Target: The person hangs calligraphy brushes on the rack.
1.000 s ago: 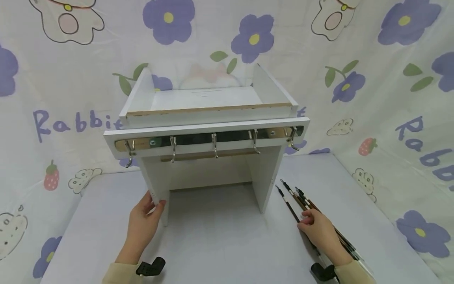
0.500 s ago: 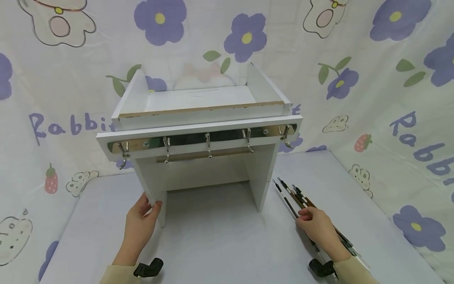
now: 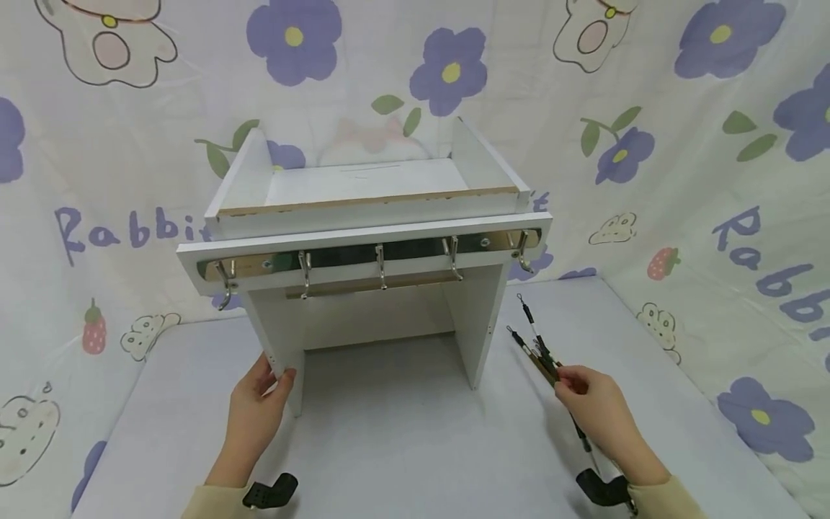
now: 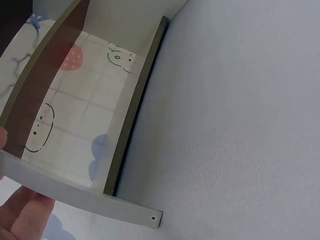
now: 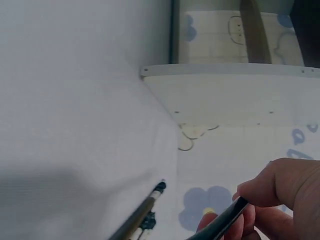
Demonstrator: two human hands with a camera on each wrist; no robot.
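Note:
A white shelf rack [image 3: 369, 225] stands on the table, a metal strip with several hooks [image 3: 381, 268] along its front. My left hand [image 3: 256, 411] grips the front edge of its left side panel [image 3: 275, 324]; in the left wrist view, fingers [image 4: 32, 215] lie at that panel [image 4: 75, 192]. To the right of the rack, my right hand [image 3: 599, 407] pinches a dark calligraphy brush [image 3: 530, 316] by its handle, loop end pointing up and away. More brushes [image 3: 524, 347] with hanging loops lie under it, partly hidden by the hand. The right wrist view shows the pinched brush [image 5: 222, 220] between thumb and fingers.
A white cloth [image 3: 402, 432] covers the table. Patterned fabric [image 3: 389, 58] with purple flowers and rabbits hangs behind and at the sides. A black wrist camera [image 3: 271, 491] sits on each wrist.
My right hand has taken hold of one brush and raised it off the table, shifting slightly right; its loop end now points further back. The left hand keeps its grip on the rack.

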